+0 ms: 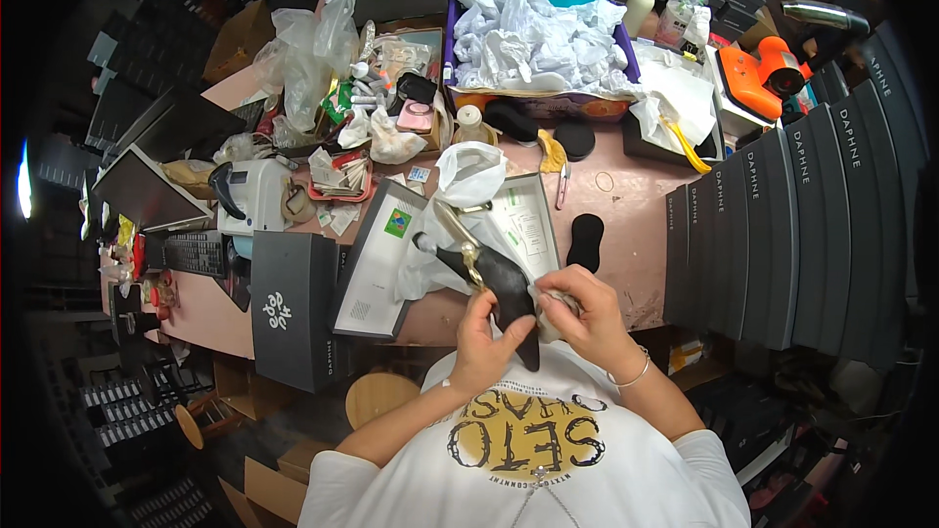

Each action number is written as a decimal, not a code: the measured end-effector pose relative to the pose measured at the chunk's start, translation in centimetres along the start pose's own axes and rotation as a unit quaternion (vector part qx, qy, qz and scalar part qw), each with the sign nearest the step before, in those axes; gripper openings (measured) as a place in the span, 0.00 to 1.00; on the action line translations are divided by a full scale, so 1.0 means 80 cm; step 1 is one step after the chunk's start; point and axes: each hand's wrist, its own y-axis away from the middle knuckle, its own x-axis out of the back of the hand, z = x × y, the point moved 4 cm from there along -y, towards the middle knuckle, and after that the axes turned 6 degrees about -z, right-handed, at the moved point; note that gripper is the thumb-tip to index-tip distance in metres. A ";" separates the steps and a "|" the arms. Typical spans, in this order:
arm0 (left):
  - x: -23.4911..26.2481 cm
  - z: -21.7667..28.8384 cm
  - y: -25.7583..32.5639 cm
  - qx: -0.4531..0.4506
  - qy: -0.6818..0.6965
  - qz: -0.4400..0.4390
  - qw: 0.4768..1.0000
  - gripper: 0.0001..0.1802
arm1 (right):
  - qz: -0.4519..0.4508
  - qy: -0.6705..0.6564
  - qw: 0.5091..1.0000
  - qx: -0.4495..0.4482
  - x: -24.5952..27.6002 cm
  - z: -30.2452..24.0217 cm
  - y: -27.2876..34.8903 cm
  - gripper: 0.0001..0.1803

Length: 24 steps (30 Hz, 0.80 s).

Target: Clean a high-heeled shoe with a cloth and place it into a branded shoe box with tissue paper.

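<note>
My left hand point(486, 344) is closed round a black pointed-toe shoe point(504, 286), its toe tilted down toward my shirt. A gold-coloured ornament shows along the shoe's left side. My right hand point(590, 311) pinches a crumpled pale wad point(559, 309), cloth or paper, against the shoe's right side. Just beyond lies a grey shoebox point(536, 198) with white paper and a printed sheet in it. A shiny gold-coloured piece point(456, 223) rests beside white wrapping point(471, 171); I cannot tell what it belongs to. The box lid point(377, 269) leans left of the shoe.
Closed dark shoeboxes point(758, 235) stand in a row at the right. A purple-edged carton point(538, 98) of crumpled white paper sits at the back. Black insoles point(586, 242) and a small knife point(562, 186) lie on the pink table point(626, 196). A white label printer point(256, 198) is leftward.
</note>
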 end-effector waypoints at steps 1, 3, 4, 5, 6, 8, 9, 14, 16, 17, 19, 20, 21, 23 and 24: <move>0.001 -0.003 0.008 0.003 -0.035 -0.032 0.999 0.17 | -0.010 0.013 1.000 -0.001 0.003 0.000 0.002 0.06; 0.003 0.001 0.022 0.039 0.021 -0.073 0.996 0.17 | -0.008 -0.003 1.000 -0.016 0.004 0.007 0.016 0.07; 0.007 0.005 0.026 0.048 0.029 -0.087 0.995 0.17 | -0.005 -0.009 1.000 -0.017 0.004 0.009 0.023 0.07; 0.011 0.007 0.027 0.058 0.037 -0.100 0.993 0.17 | -0.001 -0.016 1.000 -0.018 0.005 0.010 0.027 0.07; 0.014 0.006 0.030 0.049 0.001 -0.101 0.994 0.17 | 0.004 -0.022 0.999 -0.041 0.006 0.010 0.034 0.07; 0.014 0.005 0.028 0.046 -0.006 -0.081 0.996 0.17 | 0.004 -0.039 0.996 -0.080 0.006 0.008 0.038 0.06; 0.013 0.005 0.024 0.043 -0.009 -0.074 0.996 0.17 | 0.006 -0.045 0.994 -0.098 0.007 0.010 0.038 0.06; 0.014 0.007 0.029 0.054 -0.012 -0.068 0.996 0.17 | -0.024 -0.031 0.998 -0.041 -0.002 0.001 0.039 0.06; 0.015 0.010 0.030 0.045 -0.035 -0.069 0.996 0.17 | -0.011 -0.023 0.999 -0.022 -0.003 -0.004 0.032 0.06; 0.015 0.011 0.030 0.042 -0.046 -0.068 0.996 0.17 | -0.005 -0.019 1.000 -0.013 -0.004 -0.007 0.030 0.06; 0.013 0.011 0.030 0.034 -0.065 -0.065 0.995 0.18 | -0.003 -0.001 1.000 0.009 -0.012 -0.015 0.025 0.08; 0.013 0.011 0.030 0.027 -0.077 -0.067 0.994 0.18 | -0.001 0.007 1.000 0.020 -0.015 -0.018 0.024 0.09; 0.014 0.013 0.030 0.020 -0.089 -0.069 0.993 0.19 | -0.004 0.058 0.997 0.058 -0.020 -0.021 0.023 0.11; 0.013 0.014 0.030 0.012 -0.098 -0.071 0.993 0.19 | -0.007 0.158 0.978 0.134 -0.029 -0.023 0.024 0.14; 0.015 0.012 0.032 0.013 -0.094 -0.068 0.993 0.19 | -0.010 0.176 0.973 0.147 -0.030 -0.026 0.027 0.17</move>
